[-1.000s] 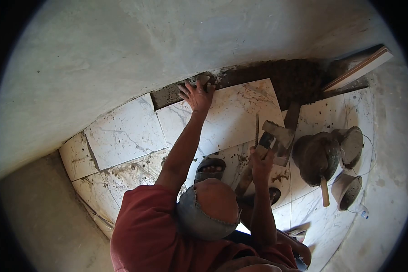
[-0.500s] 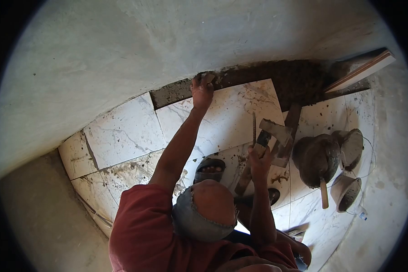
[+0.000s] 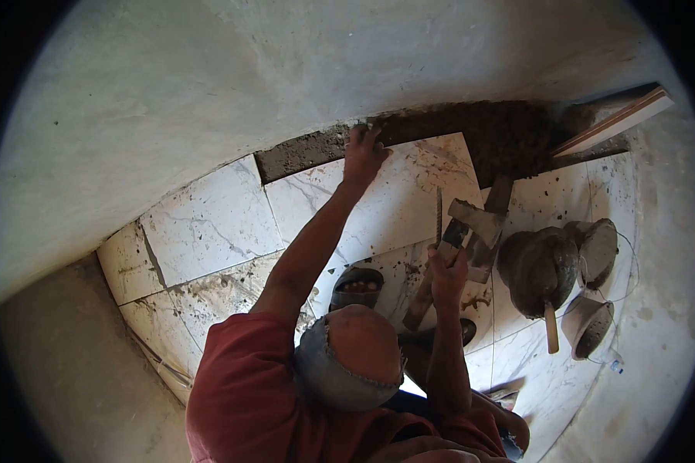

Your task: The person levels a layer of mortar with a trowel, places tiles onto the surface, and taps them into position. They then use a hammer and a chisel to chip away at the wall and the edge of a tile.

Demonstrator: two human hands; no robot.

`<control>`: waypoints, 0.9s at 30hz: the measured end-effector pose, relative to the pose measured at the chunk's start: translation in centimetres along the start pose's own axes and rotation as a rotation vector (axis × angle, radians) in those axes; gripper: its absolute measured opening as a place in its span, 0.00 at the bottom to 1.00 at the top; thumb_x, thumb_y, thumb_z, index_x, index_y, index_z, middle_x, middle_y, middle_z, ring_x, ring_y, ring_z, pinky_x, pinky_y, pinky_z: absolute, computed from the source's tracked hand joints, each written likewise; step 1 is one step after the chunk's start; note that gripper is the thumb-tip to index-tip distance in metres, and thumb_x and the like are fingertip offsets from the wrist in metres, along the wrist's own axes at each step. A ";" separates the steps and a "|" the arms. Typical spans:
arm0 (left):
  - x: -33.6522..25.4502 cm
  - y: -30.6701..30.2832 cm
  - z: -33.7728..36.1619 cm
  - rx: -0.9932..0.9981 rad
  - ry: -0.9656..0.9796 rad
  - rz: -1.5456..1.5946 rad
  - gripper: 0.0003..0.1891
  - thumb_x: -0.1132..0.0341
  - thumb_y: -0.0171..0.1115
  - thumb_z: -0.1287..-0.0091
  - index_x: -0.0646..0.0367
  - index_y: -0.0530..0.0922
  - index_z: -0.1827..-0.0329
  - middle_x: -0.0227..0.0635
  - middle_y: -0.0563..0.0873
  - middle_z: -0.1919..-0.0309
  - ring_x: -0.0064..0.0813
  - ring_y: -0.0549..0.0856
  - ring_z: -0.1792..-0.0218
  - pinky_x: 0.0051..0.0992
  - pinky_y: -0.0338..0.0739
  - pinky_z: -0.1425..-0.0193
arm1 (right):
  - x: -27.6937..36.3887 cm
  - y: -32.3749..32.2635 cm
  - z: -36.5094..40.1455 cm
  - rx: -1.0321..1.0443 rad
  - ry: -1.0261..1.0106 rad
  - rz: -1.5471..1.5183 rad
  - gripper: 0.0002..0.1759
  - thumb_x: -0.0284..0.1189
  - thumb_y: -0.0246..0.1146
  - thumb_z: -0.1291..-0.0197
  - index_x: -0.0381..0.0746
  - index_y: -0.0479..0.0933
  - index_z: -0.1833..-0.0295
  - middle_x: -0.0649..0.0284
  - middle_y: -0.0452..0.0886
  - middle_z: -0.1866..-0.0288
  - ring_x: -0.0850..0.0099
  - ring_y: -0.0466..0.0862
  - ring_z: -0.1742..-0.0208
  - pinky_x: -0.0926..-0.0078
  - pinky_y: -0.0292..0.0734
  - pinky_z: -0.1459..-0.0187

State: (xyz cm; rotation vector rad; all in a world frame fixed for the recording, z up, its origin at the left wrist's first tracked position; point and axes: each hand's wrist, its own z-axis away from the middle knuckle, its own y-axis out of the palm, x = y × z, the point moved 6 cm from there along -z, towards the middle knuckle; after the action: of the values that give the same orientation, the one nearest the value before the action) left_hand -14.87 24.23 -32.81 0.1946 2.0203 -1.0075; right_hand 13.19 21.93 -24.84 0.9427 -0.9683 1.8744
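Note:
My left hand (image 3: 365, 160) reaches to the strip of grey mortar (image 3: 305, 154) between the wall and the floor tiles, its fingers apart at the gap's edge. Whether the fingertips touch a small lump there is hard to see. Just below it lies a large white marbled tile (image 3: 378, 204), dirty with crumbs. In my right hand (image 3: 446, 276) is a hammer (image 3: 477, 221) with a wooden handle, dark wrapping near the top and a broad metal head. A thin ridged rod (image 3: 439, 212) shows beside the hammer.
Dark loose soil (image 3: 502, 135) fills the gap farther right, where a cut strip (image 3: 614, 122) leans. To my right stand mortar-caked buckets (image 3: 598, 255) and a trowel with a wooden handle (image 3: 551, 328). My knee (image 3: 359, 351) and sandalled foot (image 3: 357, 289) are below the tile.
My left hand has shifted slightly right along the gap, and its fingers have spread; a small lump was at its fingertips before. The hammer has moved slightly right in my right hand.

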 end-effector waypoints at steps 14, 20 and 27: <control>-3.3 -3.7 1.2 -0.011 -0.158 0.308 0.13 0.75 0.61 0.47 0.59 0.76 0.57 0.39 0.79 0.63 0.32 0.80 0.68 0.28 0.76 0.63 | 1.8 -1.2 0.8 -0.044 -0.036 -0.068 0.15 0.30 0.63 0.46 0.34 0.70 0.57 0.66 0.75 0.70 0.78 0.73 0.71 0.79 0.70 0.68; -14.5 6.2 14.2 0.742 -0.272 0.449 0.19 0.64 0.53 0.37 0.59 0.68 0.43 0.38 0.76 0.50 0.36 0.75 0.47 0.32 0.69 0.44 | 6.8 -2.0 1.5 -0.006 -0.039 -0.226 0.16 0.29 0.63 0.46 0.34 0.70 0.54 0.65 0.77 0.68 0.79 0.74 0.71 0.81 0.71 0.68; -23.0 7.6 22.2 0.645 -0.315 0.704 0.20 0.59 0.48 0.33 0.59 0.65 0.41 0.38 0.74 0.47 0.36 0.73 0.45 0.32 0.66 0.42 | 8.6 -2.3 2.5 0.017 -0.101 -0.130 0.19 0.28 0.62 0.46 0.33 0.68 0.51 0.62 0.78 0.64 0.78 0.75 0.70 0.79 0.72 0.68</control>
State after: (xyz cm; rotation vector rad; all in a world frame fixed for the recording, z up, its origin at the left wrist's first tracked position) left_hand 16.90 18.36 -27.05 0.9504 1.1398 -1.0898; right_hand 12.46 23.36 -15.77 1.0930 -0.9286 1.7424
